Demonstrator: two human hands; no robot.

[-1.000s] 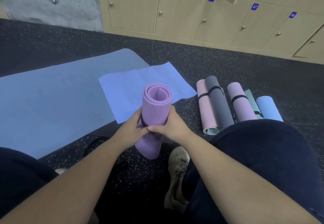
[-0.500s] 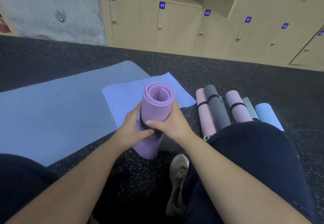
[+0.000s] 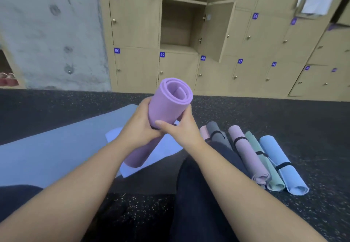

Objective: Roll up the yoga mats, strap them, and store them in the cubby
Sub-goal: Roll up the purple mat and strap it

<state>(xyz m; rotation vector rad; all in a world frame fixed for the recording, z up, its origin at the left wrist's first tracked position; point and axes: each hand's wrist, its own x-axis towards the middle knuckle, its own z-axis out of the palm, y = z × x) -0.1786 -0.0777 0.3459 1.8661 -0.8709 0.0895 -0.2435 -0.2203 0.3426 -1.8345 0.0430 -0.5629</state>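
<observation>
Head view: both hands hold the rolled purple mat (image 3: 168,107) at centre, tilted, open end toward 12 o'clock. Left hand (image 3: 140,128) wraps its left side; right hand (image 3: 180,128) grips the right w/ thumb across the front, over a dark strap (image 3: 154,127) barely showing. Floor (image 3: 284,114) is dark speckled rubber. Flat blue mat (image 3: 56,147) at 9 o'clock, lilac sheet (image 3: 164,147) under the roll. Five strapped rolls (image 3: 246,150) lie side by side at 3–4 o'clock. Wooden lockers (image 3: 246,52) at 12–2 o'clock, one open cubby (image 3: 178,23) at 12. Concrete wall (image 3: 47,33) at 10–11 o'clock.
</observation>
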